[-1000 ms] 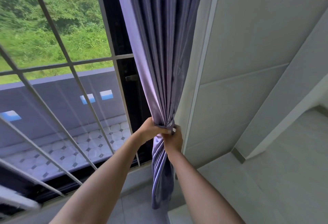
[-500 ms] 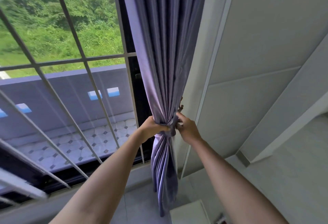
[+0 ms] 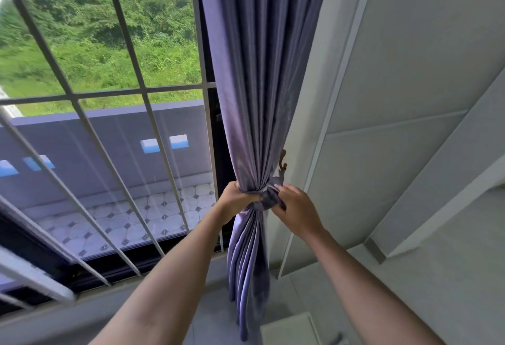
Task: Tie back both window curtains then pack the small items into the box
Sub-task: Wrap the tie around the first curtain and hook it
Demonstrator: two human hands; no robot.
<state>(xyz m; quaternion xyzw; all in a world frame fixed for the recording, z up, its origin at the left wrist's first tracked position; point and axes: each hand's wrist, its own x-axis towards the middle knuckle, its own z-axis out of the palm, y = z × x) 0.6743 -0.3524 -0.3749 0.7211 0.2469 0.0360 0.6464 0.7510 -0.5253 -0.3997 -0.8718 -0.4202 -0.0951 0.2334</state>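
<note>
A purple curtain (image 3: 257, 77) hangs at the right side of the window, gathered into a tight bunch at waist height. My left hand (image 3: 235, 199) grips the bunch from the left. My right hand (image 3: 293, 208) pinches the purple tieback band (image 3: 269, 197) that wraps the bunch on its right side. A small bronze wall hook (image 3: 282, 163) shows just above the band, at the curtain's right edge. The other curtain and the box are out of view.
The window (image 3: 114, 126) with white diagonal bars fills the left, with a tiled balcony and greenery outside. A pale panelled wall (image 3: 396, 98) stands to the right. A white surface (image 3: 289, 328) sits at the bottom, below the curtain's hem.
My right hand has shifted from below the bunch to its right side, near the hook. The view has risen and swung right. My left hand keeps its grip on the curtain.
</note>
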